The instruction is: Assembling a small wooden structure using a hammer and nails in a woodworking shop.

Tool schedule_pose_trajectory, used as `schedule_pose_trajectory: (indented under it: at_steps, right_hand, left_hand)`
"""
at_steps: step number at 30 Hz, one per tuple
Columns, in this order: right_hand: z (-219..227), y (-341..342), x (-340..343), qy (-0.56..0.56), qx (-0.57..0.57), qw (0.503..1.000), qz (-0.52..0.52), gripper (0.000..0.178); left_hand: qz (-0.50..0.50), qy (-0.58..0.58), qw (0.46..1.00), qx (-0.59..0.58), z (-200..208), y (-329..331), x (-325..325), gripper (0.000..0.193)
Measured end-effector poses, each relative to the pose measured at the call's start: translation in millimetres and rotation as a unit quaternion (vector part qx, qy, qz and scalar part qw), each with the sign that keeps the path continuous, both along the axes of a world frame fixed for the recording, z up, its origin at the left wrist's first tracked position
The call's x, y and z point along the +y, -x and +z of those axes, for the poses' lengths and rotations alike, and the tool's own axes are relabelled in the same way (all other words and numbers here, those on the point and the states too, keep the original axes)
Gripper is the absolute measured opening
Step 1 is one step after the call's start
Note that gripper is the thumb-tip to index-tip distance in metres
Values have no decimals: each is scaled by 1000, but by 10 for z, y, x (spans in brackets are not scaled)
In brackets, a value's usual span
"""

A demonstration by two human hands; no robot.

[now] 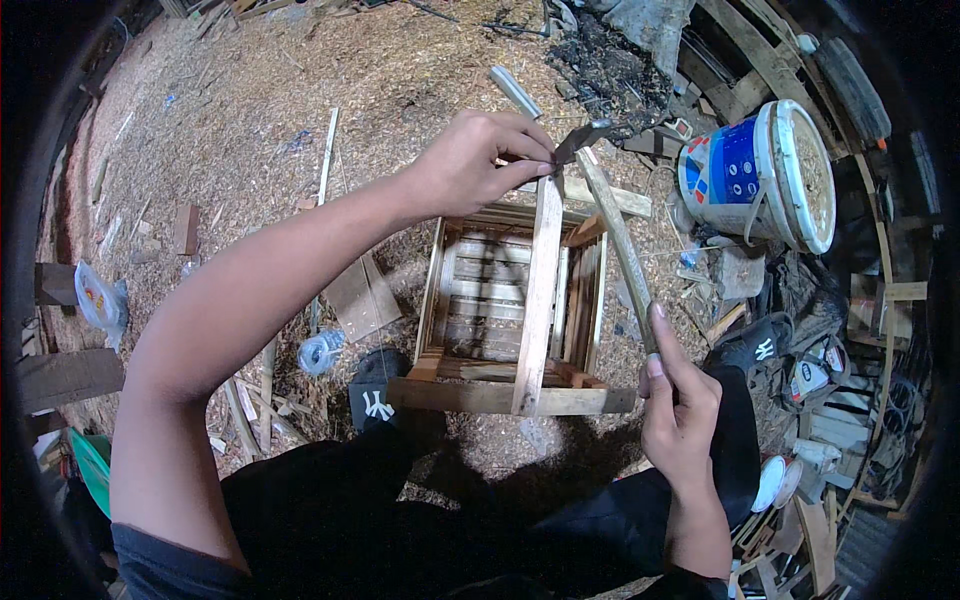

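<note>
A slatted wooden crate point(430, 300) stands between my feet, its open top facing up. One pale wooden slat point(540, 290) lies lengthwise across it, from the near rail point(460, 396) to the far end. At the slat's far end my left hand point(485, 165) is closed, thumb and fingertips pinched together; whatever is between them is too small to make out. My right hand point(682, 405) grips the lower part of a hammer's wooden handle point(622, 235). The dark metal hammer head point(578, 142) is right beside my left fingertips, over the slat's far end.
A white and blue bucket point(718, 172) lies tipped at the right. Wood shavings point(250, 110) cover the ground. A board piece point(362, 298), a plastic bottle point(320, 352) and a plastic bag point(98, 300) lie at the left. Scrap wood and clutter line the right edge.
</note>
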State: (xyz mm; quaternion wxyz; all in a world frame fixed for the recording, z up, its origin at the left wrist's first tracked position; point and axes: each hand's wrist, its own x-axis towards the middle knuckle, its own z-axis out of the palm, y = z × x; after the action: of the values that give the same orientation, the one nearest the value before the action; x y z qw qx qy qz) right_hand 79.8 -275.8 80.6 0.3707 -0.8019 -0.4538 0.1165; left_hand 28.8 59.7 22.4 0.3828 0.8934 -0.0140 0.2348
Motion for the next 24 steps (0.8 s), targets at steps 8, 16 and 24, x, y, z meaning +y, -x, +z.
schedule_pose_trajectory:
  at_steps: [8,16,24]
  right_hand:
    - [78,39,12,-6,0,1000,-3,54]
    - [31,41,-18,-28,-4,1000,0,50]
    - [24,30,4,-19,22,1000,-7,51]
  left_hand:
    - [0,5,1000,2,10,4,-6,13]
    - [-1,-21,1000,-23,-40,-14,24,12]
    - [-2,-27,999,-26,-48,-17,39,13]
